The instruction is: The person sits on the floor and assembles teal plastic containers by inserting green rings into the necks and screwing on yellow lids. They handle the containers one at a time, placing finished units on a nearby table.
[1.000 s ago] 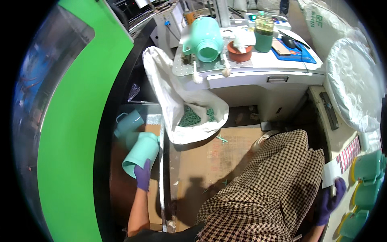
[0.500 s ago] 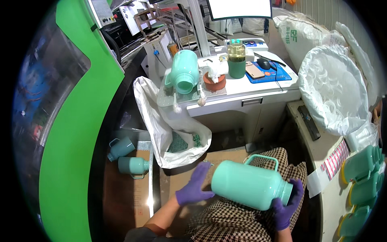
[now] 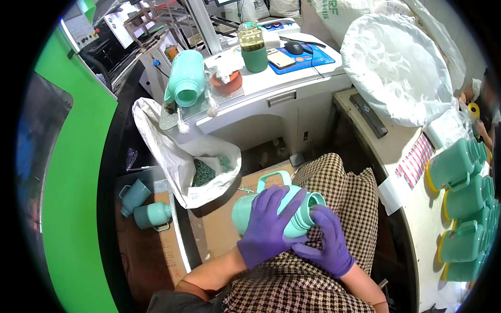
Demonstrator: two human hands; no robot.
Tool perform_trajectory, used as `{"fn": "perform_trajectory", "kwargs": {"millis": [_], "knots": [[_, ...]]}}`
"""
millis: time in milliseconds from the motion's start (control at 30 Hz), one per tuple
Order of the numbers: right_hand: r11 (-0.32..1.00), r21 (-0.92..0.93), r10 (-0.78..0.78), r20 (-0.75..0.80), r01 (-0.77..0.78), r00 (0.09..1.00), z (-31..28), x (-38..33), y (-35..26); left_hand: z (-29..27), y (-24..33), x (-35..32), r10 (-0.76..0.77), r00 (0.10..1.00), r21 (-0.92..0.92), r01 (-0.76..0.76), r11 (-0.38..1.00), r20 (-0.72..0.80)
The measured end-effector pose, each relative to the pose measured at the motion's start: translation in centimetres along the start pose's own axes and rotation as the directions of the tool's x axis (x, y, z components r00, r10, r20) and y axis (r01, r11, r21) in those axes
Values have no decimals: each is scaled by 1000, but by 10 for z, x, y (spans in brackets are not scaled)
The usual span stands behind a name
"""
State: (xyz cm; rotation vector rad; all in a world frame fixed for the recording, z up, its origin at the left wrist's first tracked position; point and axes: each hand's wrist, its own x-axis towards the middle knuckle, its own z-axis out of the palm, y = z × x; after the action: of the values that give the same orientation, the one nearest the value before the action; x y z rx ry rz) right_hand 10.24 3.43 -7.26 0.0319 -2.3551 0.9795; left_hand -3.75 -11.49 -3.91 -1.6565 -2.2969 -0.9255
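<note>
A mint-green plastic jug (image 3: 241, 215) with a loop handle lies on its side over my checked lap, its threaded mouth facing right. My left hand (image 3: 267, 223), in a purple glove, wraps over the body just behind the neck. At the mouth, the gloved right hand (image 3: 332, 246) has bent fingertips at the rim and its thumb below the neck. What the fingertips do inside the rim is hidden. Left of my lap, a white sack (image 3: 172, 172) stands open with green plastic scraps (image 3: 203, 173) in it.
A similar jug (image 3: 186, 78) lies on the white desk (image 3: 313, 83) beside an orange-red dish (image 3: 227, 83) and a drink bottle (image 3: 252, 49). Two duller jugs (image 3: 152, 215) lie at lower left. Several jugs (image 3: 453, 163) stand on the right bench, near a lined bin (image 3: 360, 78) of clear rings.
The jug has moved left and its mouth has turned more toward me. My left hand has come onto its body, and the right has shifted left with the neck. The view has swung right.
</note>
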Motion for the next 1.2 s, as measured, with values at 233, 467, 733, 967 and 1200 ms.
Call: {"fn": "perform_trajectory", "kwargs": {"millis": [233,467,733,967,1200], "knots": [[985,-174,38,205,-2,978,0,-16,14,26,13,-33,77,997,135,-75,988,-8],[838,-523,37,342,158,939,10,-12,16,26,12,-31,88,995,197,-93,976,36],[996,-32,83,61,-81,995,-8,-13,11,21,-28,-30,37,999,-76,-40,996,-36],[947,-291,204,216,-137,955,-10,-18,-4,13,19,-17,57,985,244,-96,965,160],[546,538,608,274,-642,746,-37,-37,-21,18,5,-19,64,998,46,-65,997,15]]}}
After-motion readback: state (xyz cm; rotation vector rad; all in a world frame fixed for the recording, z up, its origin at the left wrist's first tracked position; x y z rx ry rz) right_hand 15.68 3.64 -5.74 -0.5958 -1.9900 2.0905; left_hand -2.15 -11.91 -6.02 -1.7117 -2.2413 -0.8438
